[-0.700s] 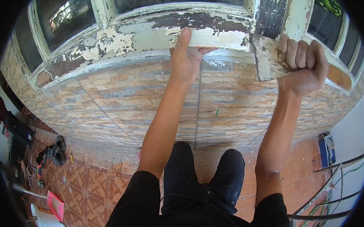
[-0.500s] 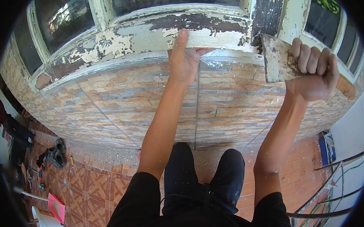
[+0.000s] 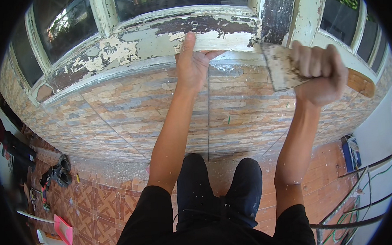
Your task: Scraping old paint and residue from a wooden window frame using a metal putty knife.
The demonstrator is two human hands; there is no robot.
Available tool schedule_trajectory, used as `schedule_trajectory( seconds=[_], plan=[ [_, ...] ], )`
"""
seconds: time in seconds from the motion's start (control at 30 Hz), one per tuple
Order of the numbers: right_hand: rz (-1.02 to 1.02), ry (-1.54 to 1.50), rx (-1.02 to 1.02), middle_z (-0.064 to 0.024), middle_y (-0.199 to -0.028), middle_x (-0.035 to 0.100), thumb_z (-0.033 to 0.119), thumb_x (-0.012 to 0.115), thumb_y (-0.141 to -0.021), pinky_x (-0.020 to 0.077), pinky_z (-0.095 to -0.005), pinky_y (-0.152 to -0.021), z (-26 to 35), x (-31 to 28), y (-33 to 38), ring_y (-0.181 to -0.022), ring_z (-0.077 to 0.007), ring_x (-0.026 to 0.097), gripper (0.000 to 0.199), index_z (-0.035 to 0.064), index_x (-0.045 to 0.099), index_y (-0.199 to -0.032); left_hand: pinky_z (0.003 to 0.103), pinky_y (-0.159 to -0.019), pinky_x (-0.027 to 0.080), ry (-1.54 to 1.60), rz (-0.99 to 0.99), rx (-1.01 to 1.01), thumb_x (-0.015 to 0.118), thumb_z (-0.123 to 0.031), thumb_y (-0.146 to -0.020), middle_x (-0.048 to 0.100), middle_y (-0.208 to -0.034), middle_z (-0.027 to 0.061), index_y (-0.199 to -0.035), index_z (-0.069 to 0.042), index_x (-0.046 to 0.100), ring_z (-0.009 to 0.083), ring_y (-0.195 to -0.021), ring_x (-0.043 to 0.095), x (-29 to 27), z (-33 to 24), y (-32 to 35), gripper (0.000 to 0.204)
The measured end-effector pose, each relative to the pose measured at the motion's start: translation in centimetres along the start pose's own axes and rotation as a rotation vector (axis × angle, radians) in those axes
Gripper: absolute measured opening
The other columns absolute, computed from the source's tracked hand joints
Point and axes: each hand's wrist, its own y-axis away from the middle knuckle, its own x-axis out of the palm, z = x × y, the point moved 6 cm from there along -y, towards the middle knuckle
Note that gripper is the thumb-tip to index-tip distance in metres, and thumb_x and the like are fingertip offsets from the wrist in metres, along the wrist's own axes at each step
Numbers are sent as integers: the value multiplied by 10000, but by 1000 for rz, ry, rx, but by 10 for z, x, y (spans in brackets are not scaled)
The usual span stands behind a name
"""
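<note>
The white window frame (image 3: 153, 39) runs across the top, its paint flaking and dark brown patches of wood showing. My left hand (image 3: 190, 68) grips the frame's lower rail, thumb on the front face and fingers tucked under the edge, partly hidden. In my closed right hand (image 3: 320, 75) is a wide scraper (image 3: 283, 68), its blade stained and its wooden handle sticking out at the right. The blade's left edge reaches the lower rail near the frame's corner post; whether it touches cannot be made out. My right fingers are slightly blurred.
Below the frame is a wall of stone-pattern tiles (image 3: 174, 123). Paint dust and chips lie on the tiled floor (image 3: 107, 201). Shoes (image 3: 63, 170) and a pink dustpan (image 3: 63, 230) are at the left. A blue box (image 3: 350, 153) and bent metal bars (image 3: 349, 224) stand at the right.
My right hand has moved the scraper left along the frame's lower rail, and the blade has tilted a little. My left hand keeps its hold; the whole view has shifted slightly.
</note>
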Motion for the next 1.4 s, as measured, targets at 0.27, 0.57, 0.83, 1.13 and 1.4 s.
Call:
schedule_trajectory(
  seconds=[0.27,0.57,0.83,1.13,1.4],
  plan=[
    [-152,72,30,43,-422,138,229,432,-864,191,-311,-440,-29,14,1,-383,-132,123,463,188,216,-457,503,-919,441,2,-24,22,455,-433,-916,553,-1198,165,-1248,-14,414,321,-1067,566,-1,4,1,536],
    [-144,138,23,36,-461,155,208,388,-897,241,-318,-540,-11,4,11,-436,-114,128,392,175,210,-549,515,-953,410,-51,9,35,438,-443,-924,545,-1196,187,-1269,-2,374,336,-1087,549,3,-1,-2,564],
    [-171,71,70,39,-476,222,311,468,-894,230,-304,-529,7,0,73,-434,-111,177,392,145,291,-586,516,-963,391,9,55,3,441,-413,-931,509,-1267,143,-1273,-34,415,305,-1141,516,3,1,-3,511],
    [214,843,13,-40,-518,362,338,618,-824,285,-310,-419,2,47,87,-433,-181,359,464,89,340,-546,504,-961,404,51,-26,5,452,-395,-927,507,-1270,123,-1302,-61,390,296,-1171,491,-6,3,5,506],
    [-445,944,611,-65,-504,370,177,570,-820,298,-322,-435,-11,-49,295,-436,-182,366,328,22,425,-570,487,-968,413,68,-47,10,476,-392,-919,506,-1268,117,-1296,-58,392,288,-1167,497,-4,11,-3,512]
  ],
)
